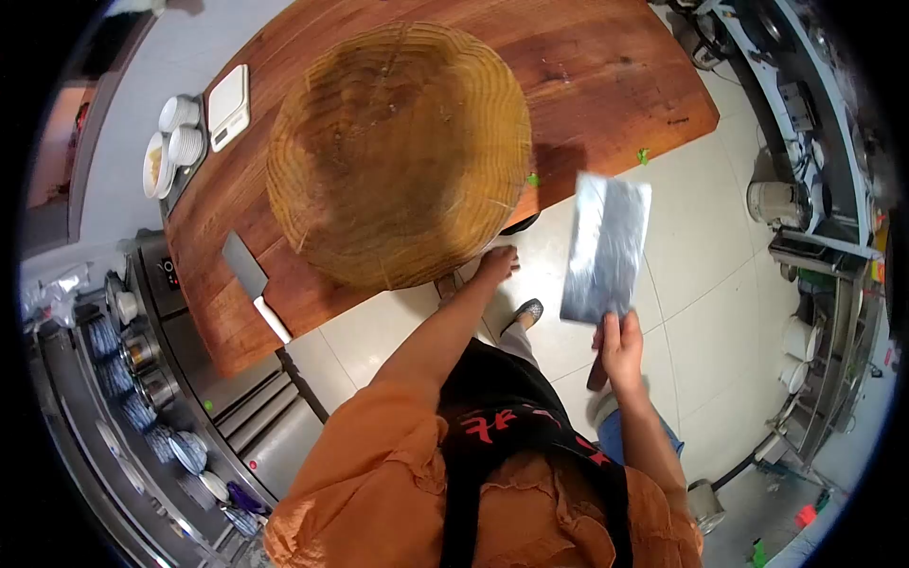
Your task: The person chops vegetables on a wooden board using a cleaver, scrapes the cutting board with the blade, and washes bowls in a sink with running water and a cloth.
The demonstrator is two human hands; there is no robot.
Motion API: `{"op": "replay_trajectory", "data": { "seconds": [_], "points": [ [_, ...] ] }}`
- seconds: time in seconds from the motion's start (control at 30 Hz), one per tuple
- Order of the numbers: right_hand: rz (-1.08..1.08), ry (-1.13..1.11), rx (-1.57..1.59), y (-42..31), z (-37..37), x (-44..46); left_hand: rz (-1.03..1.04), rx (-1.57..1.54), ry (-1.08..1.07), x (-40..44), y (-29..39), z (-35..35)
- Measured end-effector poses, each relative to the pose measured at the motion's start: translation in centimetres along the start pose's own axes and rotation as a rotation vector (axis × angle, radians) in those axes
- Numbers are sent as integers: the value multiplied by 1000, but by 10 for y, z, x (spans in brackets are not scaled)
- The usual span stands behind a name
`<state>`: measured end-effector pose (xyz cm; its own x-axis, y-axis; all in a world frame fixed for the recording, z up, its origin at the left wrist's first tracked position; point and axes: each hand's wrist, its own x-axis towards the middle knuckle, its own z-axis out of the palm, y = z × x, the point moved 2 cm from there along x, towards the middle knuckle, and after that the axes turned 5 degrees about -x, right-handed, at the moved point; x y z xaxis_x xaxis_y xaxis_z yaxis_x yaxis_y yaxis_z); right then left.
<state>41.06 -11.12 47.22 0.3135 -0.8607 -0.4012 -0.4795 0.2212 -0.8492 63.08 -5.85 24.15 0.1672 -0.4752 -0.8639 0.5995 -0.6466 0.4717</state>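
My right hand [620, 352] is closed around the dark handle of a broad cleaver [606, 248]. The wide metal blade points away from me, over the floor to the right of the block. My left hand [499, 264] is at the near right edge of a thick round wooden chopping block [398, 156]; I cannot tell whether it touches it. Its fingers are loosely bent and slightly apart, with nothing visible in them. The block rests on a reddish wooden table [606, 85], its top stained dark in the middle.
A white-handled knife [248, 270] lies on the table left of the block. A white scale [228, 106] and stacked white bowls [186, 145] stand at the far left. Green scraps [643, 156] are on the table's right edge. Shelves with dishes [194, 452] line the left, metal racks [814, 123] the right.
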Motion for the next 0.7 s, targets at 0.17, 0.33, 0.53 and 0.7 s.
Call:
{"op": "replay_trajectory", "data": {
  "seconds": [0.17,0.33,0.53,0.7],
  "points": [
    [-59,-74,-135,-92,47,95,134,225,-352,-104,-7,-26],
    [-12,-120,-362,-128,76,140,323,123,-313,-234,47,-97],
    [-144,-339,-628,-132,147,89,891,-196,345,-287,103,-205],
    [-72,-410,-545,-143,175,49,908,-518,501,-269,120,-251]
  ]
}}
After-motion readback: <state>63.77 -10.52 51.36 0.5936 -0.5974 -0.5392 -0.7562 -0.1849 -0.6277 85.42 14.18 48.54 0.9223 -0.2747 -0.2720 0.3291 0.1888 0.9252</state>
